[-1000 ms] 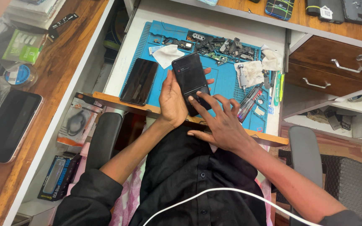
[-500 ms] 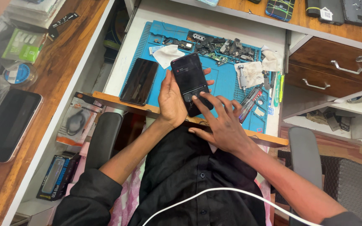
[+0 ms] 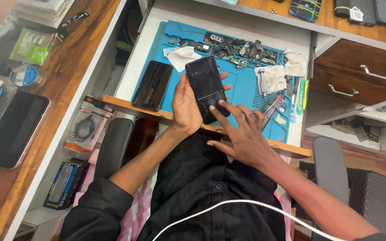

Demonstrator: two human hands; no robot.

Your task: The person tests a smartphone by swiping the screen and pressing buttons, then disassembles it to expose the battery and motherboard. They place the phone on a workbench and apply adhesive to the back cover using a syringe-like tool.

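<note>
My left hand (image 3: 185, 106) grips a black smartphone (image 3: 205, 82) from the left side and holds it upright over the near edge of the blue work mat (image 3: 240, 87). The screen is dark with a few small lit marks. My right hand (image 3: 243, 134) is spread open, one fingertip touching the lower part of the phone's screen. A second black phone (image 3: 153, 85) lies flat on the mat just left of my left hand.
Small phone parts, white cloths (image 3: 182, 57) and screwdrivers (image 3: 271, 105) litter the mat. A tablet (image 3: 12, 129) lies on the wooden desk at left. Wooden drawers (image 3: 358, 76) stand at right. A white cable (image 3: 228, 207) crosses my lap, and chair armrests flank me.
The held phone has shifted slightly up and left. My right hand's fingers have moved a little over the lower screen.
</note>
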